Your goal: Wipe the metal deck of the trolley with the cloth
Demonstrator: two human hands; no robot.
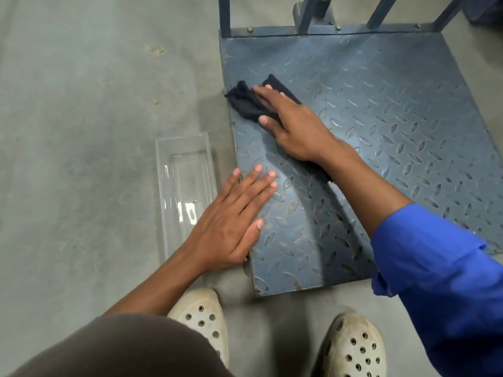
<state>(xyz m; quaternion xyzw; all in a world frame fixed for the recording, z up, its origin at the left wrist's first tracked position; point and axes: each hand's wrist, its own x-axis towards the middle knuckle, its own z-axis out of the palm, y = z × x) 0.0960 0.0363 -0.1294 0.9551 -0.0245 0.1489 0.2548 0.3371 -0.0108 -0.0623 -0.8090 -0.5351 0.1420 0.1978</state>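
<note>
The trolley's blue-grey metal deck [381, 118], with a raised diamond tread, fills the upper right of the head view. A dark, crumpled cloth [246, 103] lies on the deck near its left edge. My right hand [291, 123] presses flat on the cloth, fingers spread over it and thumb at its near side. My left hand [234, 221] rests flat and open on the deck's near left edge, fingers apart, holding nothing.
A clear plastic tray [185, 186] lies on the grey concrete floor right beside the deck's left edge. The trolley's upright blue handle bars [307, 14] rise at the deck's far end. My two perforated cream shoes [353, 346] stand just before the deck's near edge.
</note>
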